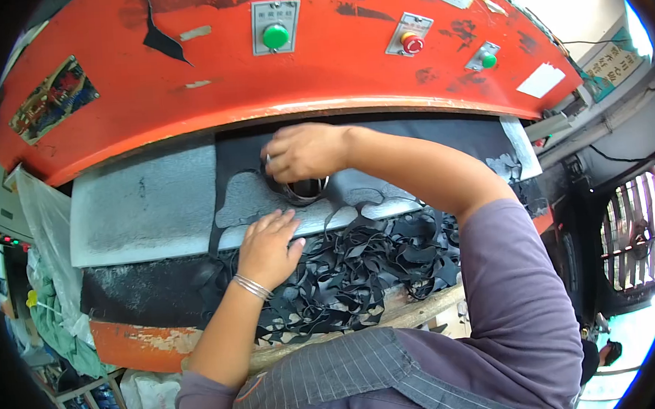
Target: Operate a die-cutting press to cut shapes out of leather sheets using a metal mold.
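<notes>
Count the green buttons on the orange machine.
2. One green button sits near the middle of the orange panel; the other green button is farther right, past the red button. More could lie outside the picture.

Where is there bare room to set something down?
The left part of the pale board is free, between the red machine, the black sheet and the dark front strip. It is crowded mid-board, where the right hand grips a metal ring near the left hand, and in front, under black scraps.
</notes>
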`<state>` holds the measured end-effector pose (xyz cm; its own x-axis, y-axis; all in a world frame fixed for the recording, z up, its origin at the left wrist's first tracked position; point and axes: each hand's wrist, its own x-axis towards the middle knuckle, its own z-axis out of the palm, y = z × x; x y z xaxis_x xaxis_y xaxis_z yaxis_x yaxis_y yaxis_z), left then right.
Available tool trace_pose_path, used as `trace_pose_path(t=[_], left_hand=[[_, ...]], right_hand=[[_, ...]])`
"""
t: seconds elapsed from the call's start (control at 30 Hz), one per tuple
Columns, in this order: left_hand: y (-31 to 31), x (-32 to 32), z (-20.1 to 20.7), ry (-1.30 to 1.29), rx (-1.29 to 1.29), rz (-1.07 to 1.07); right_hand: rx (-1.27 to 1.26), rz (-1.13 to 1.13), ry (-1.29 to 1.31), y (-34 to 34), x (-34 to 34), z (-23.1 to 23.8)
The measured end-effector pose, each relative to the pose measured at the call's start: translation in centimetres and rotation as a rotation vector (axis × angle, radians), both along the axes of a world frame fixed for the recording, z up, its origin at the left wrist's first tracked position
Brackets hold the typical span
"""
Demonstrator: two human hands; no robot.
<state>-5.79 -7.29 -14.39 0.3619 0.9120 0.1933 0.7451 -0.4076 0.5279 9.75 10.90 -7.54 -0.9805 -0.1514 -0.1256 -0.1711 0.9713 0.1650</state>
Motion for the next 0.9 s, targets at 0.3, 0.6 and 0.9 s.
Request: trace_pose_path(t=[0.3, 0.6, 0.9], left_hand=[[4.6, 4.9, -1.5, -0.236, 0.039, 0.053], [4.9, 5.7, -2.8, -0.199, 0.037, 0.11], [3.3, 6.8, -2.2, -0.219, 0.009, 0.119]], right_hand=[[-0.231, -1.436, 0.305, -2.5, 12.2, -2.4], [-0.691, -1.269, 0.735, -7.0, 17.7, -6.0], [-0.44, -1.18, 0.639, -9.0, 20.3, -8.3]])
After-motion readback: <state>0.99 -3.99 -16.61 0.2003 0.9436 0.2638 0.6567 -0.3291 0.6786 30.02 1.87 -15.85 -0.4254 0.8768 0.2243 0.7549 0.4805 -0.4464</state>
